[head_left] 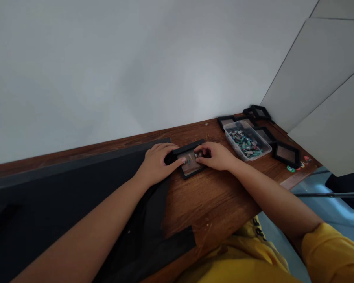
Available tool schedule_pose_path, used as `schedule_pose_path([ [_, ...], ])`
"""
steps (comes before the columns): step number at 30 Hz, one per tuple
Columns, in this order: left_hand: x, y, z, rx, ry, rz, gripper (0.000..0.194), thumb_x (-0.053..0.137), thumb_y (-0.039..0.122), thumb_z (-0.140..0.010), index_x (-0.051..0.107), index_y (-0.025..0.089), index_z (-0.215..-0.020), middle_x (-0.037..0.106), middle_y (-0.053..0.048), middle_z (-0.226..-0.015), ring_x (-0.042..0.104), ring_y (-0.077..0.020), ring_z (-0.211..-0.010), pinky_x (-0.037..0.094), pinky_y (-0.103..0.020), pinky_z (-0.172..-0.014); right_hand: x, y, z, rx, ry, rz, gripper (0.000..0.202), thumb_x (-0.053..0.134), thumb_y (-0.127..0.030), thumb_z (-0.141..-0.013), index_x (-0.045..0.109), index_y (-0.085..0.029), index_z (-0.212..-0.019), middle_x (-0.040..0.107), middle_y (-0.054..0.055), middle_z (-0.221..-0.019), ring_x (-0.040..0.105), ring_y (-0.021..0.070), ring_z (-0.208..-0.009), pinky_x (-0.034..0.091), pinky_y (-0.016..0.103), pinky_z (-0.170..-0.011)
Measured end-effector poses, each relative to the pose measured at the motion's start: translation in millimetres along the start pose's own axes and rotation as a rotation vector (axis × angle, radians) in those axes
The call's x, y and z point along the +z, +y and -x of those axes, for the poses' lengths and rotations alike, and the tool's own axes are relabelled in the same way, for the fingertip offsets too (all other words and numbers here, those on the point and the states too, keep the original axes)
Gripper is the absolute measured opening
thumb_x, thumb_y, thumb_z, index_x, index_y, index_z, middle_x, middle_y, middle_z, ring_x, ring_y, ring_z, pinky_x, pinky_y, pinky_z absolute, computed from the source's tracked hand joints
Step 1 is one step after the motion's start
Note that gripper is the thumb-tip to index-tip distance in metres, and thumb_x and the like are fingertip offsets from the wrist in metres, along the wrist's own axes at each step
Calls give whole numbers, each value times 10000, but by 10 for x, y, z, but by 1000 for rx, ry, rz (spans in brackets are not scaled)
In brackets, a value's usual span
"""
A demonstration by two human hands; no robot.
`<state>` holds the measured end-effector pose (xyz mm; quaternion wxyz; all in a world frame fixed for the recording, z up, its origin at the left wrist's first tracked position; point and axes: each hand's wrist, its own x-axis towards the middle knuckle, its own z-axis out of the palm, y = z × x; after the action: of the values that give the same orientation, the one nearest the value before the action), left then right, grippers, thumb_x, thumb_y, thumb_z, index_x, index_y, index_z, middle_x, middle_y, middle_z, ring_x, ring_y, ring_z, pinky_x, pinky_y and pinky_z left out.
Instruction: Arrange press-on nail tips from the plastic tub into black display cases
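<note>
A small black picture frame with a clear pane lies flat on the wooden table. My left hand grips its left edge, the thumb reaching over the pane and the fingers around the far corner. Beside that thumb, a small greenish stone chip rests on the pane. My right hand is over the frame's right side, with thumb and fingers curled around a few small stones. Just right of this hand stands a clear plastic tub holding many green, white and dark stone chips.
Several more black frames lie around and behind the tub. Small colourful pieces sit near the table's right end. A black mat covers the left of the wooden table. A white wall rises behind.
</note>
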<state>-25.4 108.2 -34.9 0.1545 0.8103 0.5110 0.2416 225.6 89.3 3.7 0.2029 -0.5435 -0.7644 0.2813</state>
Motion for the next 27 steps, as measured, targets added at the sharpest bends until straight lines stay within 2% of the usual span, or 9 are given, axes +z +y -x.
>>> schedule_pose_path([
  [4,-5,1,2,4,-1,-4,595,599,715,-875,746,244,-1207,737,-129,-1354,599,-408,-1362,503,-602,-1131,-9,43,21,5,13,-44,341,803,-155,-855,783,-138,-1195,706,35,-946,573,132,-750,431,287,-733],
  [12,-14,8,5,0,-9,-7,573,601,705,-876,745,259,-1206,734,-120,-1362,593,-403,-1372,494,-593,-1144,-32,87,54,-36,50,-24,377,842,-171,-840,764,-161,-1209,727,56,-1014,593,143,-786,462,293,-744],
  [21,-25,30,1,-12,-12,-2,610,578,726,-871,752,237,-1191,740,-124,-1351,600,-405,-1363,493,-576,-1149,-41,61,54,-56,54,80,257,818,-245,-905,791,-169,-1149,749,66,-1015,660,183,-914,470,313,-841],
  [27,-19,11,3,2,-4,-6,652,573,757,-865,753,227,-1199,736,-135,-1357,598,-408,-1365,469,-590,-1170,-29,72,39,-60,62,97,242,806,-277,-922,793,-186,-1146,756,65,-1012,671,192,-917,470,318,-838],
])
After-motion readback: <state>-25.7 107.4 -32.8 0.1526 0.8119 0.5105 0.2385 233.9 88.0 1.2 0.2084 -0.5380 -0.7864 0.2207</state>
